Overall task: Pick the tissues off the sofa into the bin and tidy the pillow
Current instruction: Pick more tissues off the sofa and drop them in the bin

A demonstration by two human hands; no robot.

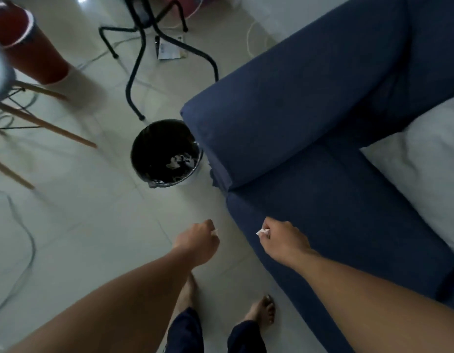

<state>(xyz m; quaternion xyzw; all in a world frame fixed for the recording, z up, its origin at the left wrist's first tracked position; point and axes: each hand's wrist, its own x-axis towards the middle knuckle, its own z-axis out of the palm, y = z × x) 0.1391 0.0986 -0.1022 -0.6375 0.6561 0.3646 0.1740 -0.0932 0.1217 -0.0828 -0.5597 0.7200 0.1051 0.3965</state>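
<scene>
Two fists: the right hand point(281, 238) pinches a tissue point(262, 232) poking leftward past its knuckles over the sofa point(309, 123) seat's front edge; the left hand point(197, 240) is curled around a white scrap point(215, 232).

Dim, cool-toned indoor light throughout. Soft glare on floor tiles point(80, 1) at top edge. Motion blur smearing red stool point(29, 47) at upper left. Wide-angle bending along edges.

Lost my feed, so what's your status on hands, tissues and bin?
Both hands fisted: left hand and right hand each on a tissue scrap. Bin ahead beside the sofa arm, floor path open.
</scene>
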